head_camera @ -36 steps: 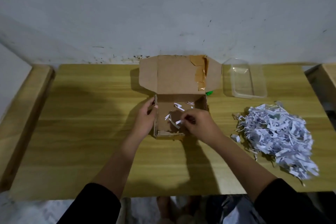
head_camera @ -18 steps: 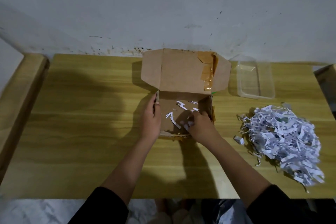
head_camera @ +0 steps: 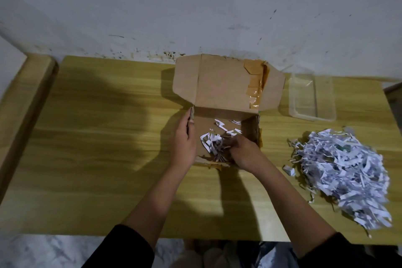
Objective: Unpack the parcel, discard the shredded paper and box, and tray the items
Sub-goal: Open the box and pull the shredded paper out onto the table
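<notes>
Few scraps (head_camera: 212, 142) are left in the box (head_camera: 226, 85). Our right grip (head_camera: 244, 153) has dipped deeper and now closes on a bunch; our left grip (head_camera: 185, 140) pinches the box's left wall. Nearly empty now.

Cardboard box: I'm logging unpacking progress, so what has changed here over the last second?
The right hand went from pinching one strip to reaching deeper into the cardboard box, bunching the leftover shreds together. The left hand kept gripping the box's left wall; the paper pile and the clear tray are unmoved.
</notes>
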`<state>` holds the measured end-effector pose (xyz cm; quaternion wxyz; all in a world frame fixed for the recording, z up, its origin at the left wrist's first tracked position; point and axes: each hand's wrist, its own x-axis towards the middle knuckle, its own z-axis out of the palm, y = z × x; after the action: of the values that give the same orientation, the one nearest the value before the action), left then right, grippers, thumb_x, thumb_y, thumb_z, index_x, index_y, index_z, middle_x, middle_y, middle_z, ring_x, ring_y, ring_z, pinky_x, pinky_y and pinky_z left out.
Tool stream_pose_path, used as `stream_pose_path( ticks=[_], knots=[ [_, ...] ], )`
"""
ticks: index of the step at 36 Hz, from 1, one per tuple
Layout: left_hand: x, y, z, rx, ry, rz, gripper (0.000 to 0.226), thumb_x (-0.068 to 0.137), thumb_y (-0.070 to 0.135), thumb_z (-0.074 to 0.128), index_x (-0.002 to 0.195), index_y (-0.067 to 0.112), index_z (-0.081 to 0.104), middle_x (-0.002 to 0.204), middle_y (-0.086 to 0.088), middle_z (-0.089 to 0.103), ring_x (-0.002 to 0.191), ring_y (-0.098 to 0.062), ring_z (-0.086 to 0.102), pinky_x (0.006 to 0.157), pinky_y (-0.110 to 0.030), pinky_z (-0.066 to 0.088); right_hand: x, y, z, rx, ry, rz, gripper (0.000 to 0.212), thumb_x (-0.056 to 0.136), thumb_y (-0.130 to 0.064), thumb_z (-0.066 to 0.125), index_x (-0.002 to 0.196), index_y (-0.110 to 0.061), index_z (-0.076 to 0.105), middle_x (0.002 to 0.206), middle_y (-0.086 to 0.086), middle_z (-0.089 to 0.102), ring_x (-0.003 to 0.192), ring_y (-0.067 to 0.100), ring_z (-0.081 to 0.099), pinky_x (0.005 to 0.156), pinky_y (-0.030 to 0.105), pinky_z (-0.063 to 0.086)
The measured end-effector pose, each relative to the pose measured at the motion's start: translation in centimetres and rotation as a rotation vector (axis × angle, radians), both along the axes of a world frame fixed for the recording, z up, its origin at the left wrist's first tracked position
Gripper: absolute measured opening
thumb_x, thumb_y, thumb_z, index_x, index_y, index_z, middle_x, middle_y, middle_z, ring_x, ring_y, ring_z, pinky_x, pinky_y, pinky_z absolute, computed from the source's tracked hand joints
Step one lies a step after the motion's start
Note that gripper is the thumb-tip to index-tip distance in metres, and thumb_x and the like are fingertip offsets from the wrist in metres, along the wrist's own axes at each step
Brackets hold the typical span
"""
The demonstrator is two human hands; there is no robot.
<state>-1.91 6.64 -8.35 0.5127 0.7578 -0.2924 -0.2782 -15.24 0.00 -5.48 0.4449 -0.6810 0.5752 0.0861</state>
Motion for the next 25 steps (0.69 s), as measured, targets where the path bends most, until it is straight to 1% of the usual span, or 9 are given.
stream_pose_path(
  ticks=[3, 6, 11, 13, 15, 19, 22, 24, 25],
  knots=[
    [-0.1, 0.1, 0.0, -0.009, -0.029, 0.012, 0.041, 0.095, 0.02, 0.035, 0.133, 0.012, 0.048, 0.095, -0.001, 0.06, 0.077, -0.01, 0.053, 0.074, -0.025, 0.04, 0.4, -0.4, 0.1, 0.129, 0.012, 0.063, 0.033, 0.086, -0.004, 0.039, 0.109, -0.008, 0.062, 0.115, 0.016, 0.063, 0.106, 0.033, 0.057, 0.086, 0.035, 0.046],
    [0.0, 0.2, -0.3, -0.001, -0.045, 0.014, 0.04, 0.095, 0.018, 0.036, 0.133, 0.013, 0.049, 0.077, -0.014, 0.055, 0.063, -0.016, 0.043, 0.062, -0.033, 0.038, 0.7, -0.6, -0.1, 0.231, -0.054, 0.038, 0.031, 0.085, 0.0, 0.039, 0.093, -0.014, 0.065, 0.103, 0.011, 0.068, 0.098, 0.028, 0.061, 0.075, 0.031, 0.045],
    [0.2, 0.0, -0.2, 0.003, 0.0, -0.006, 0.037, 0.098, 0.013, 0.038, 0.133, 0.012, 0.049, 0.101, -0.003, 0.06, 0.087, -0.011, 0.052, 0.075, -0.018, 0.04, 2.0, -0.2, -0.6, 0.463, -0.276, -0.094, 0.025, 0.087, 0.005, 0.044, 0.09, -0.015, 0.06, 0.081, 0.007, 0.067, 0.079, 0.019, 0.065, 0.078, 0.03, 0.052],
    [0.2, -0.1, 0.0, 0.0, 0.031, -0.005, 0.036, 0.098, 0.01, 0.039, 0.132, 0.011, 0.05, 0.108, -0.002, 0.06, 0.094, -0.01, 0.053, 0.077, -0.008, 0.039, 2.8, 0.1, -0.5, 0.567, -0.348, -0.108, 0.022, 0.092, 0.002, 0.042, 0.091, -0.015, 0.055, 0.081, 0.006, 0.065, 0.068, 0.01, 0.064, 0.061, 0.017, 0.051],
    [0.2, -0.1, 0.2, -0.006, 0.085, -0.017, 0.036, 0.098, 0.01, 0.038, 0.133, 0.011, 0.049, 0.119, -0.001, 0.059, 0.106, -0.011, 0.054, 0.087, -0.007, 0.039, 3.4, 0.4, -0.6, 0.6, -0.425, -0.168, 0.021, 0.093, 0.002, 0.041, 0.098, -0.014, 0.053, 0.084, 0.005, 0.065, 0.068, 0.012, 0.065, 0.056, 0.016, 0.051],
    [0.1, -0.1, 0.2, -0.027, 0.117, -0.009, 0.036, 0.099, 0.011, 0.038, 0.134, 0.012, 0.048, 0.125, -0.01, 0.06, 0.114, -0.023, 0.056, 0.1, -0.031, 0.042, 3.5, 0.3, -0.3, 0.476, -0.578, -0.431, 0.029, 0.092, 0.011, 0.031, 0.101, -0.007, 0.051, 0.095, 0.014, 0.061, 0.074, 0.023, 0.062, 0.064, 0.021, 0.053],
    [-0.2, -0.2, 0.3, -0.042, 0.101, 0.026, 0.036, 0.099, 0.011, 0.037, 0.133, 0.011, 0.049, 0.124, -0.002, 0.059, 0.111, -0.012, 0.055, 0.094, -0.013, 0.04, 2.3, 0.2, -0.1, 0.257, -0.612, -0.516, 0.032, 0.091, 0.014, 0.032, 0.103, -0.005, 0.055, 0.1, 0.013, 0.059, 0.093, 0.024, 0.057, 0.064, 0.016, 0.05],
    [-0.3, -0.3, 0.2, -0.043, 0.08, 0.049, 0.036, 0.099, 0.01, 0.037, 0.133, 0.011, 0.049, 0.121, 0.006, 0.056, 0.11, -0.005, 0.052, 0.091, -0.005, 0.038, 1.2, 0.2, -0.1, 0.123, -0.598, -0.548, 0.035, 0.09, 0.013, 0.036, 0.112, -0.006, 0.055, 0.102, 0.006, 0.058, 0.1, 0.018, 0.054, 0.076, 0.023, 0.051],
    [-0.4, -0.3, 0.1, -0.044, 0.071, 0.056, 0.036, 0.099, 0.01, 0.037, 0.132, 0.011, 0.049, 0.121, 0.006, 0.056, 0.111, -0.006, 0.052, 0.093, -0.008, 0.038, 0.7, 0.2, -0.3, 0.059, -0.569, -0.55, 0.039, 0.088, 0.013, 0.036, 0.116, -0.008, 0.054, 0.106, 0.003, 0.057, 0.103, 0.016, 0.053, 0.086, 0.029, 0.049]
  ],
)
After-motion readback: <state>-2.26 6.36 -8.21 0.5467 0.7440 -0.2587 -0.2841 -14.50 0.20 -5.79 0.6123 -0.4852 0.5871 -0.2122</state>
